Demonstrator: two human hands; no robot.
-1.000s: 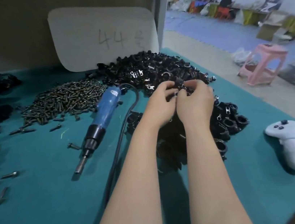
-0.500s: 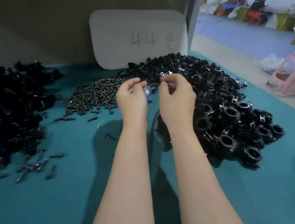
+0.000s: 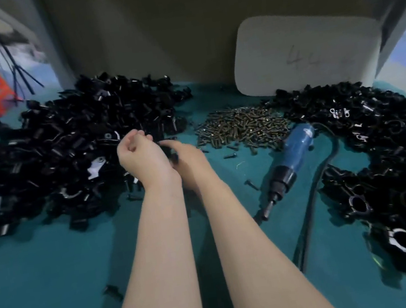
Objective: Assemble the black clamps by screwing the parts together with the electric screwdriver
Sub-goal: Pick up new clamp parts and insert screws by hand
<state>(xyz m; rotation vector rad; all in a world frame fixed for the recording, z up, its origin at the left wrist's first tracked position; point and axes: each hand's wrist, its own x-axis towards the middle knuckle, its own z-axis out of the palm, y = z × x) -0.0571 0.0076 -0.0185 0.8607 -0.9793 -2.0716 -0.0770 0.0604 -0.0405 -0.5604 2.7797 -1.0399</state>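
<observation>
Right grip point(image 3: 187, 157) pinches a black clamp part point(image 3: 169, 155), my left grip point(image 3: 142, 157) curled, hold unclear; screwdriver point(image 3: 291, 158) lies rightward, screwing not begun.

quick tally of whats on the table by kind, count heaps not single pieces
black clamp part heaps: 2 (left heap, right heap)
screw heap: 1
electric screwdriver: 1
grey board marked 44: 1
total: 5

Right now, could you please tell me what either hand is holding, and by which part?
The right hand appears to pinch a black clamp part, but the left hand hides where. The left hand's curled fingers show nothing held.
</observation>
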